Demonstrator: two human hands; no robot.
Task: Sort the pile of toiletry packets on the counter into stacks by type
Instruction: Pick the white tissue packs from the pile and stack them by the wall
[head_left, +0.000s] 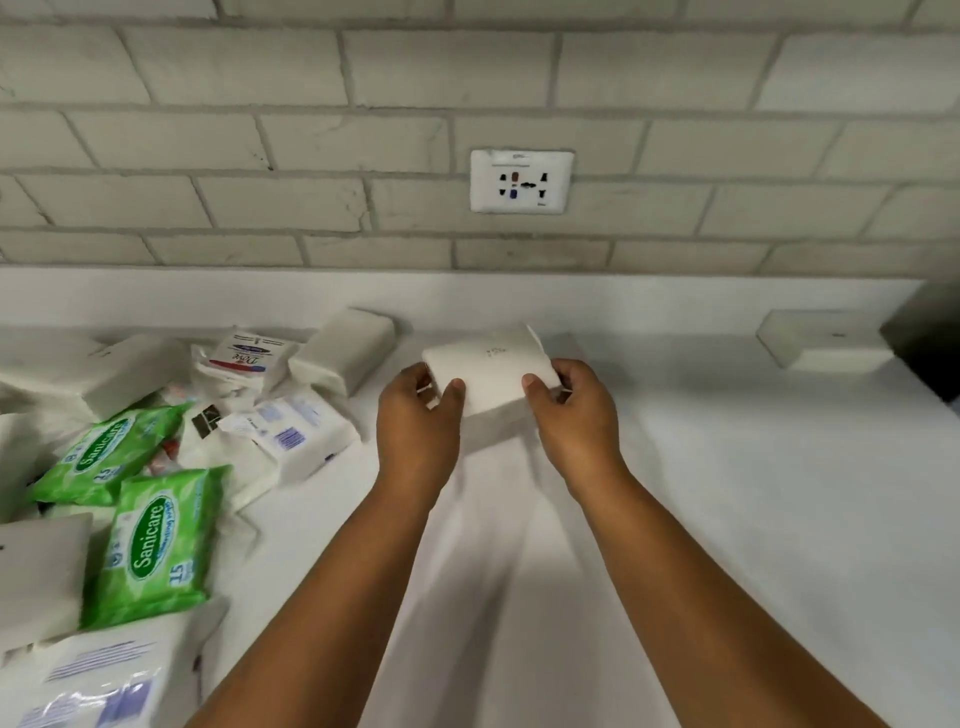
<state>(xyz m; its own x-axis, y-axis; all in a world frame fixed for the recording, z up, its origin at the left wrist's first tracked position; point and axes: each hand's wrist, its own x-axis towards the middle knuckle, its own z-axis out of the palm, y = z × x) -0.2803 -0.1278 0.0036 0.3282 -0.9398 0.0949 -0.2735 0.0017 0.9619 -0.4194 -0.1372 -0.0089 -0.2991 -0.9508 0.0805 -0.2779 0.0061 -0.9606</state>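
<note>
A plain white packet (491, 371) is held over the middle of the white counter (727, 493). My left hand (418, 421) grips its left end and my right hand (569, 410) grips its right end, thumbs on top. The pile lies at the left: two green Sanicare wipe packs (106, 457) (156, 545), a white Dove packet (249, 356), a white packet with blue print (298, 434), and several plain white packets such as the one at the back (345, 348). One plain white packet (823, 340) lies alone at the far right.
A grey brick wall stands behind the counter with a white power socket (522, 181) above its middle. A dark object (930, 348) sits at the counter's far right edge. More white packets with blue print (88, 680) lie at the bottom left.
</note>
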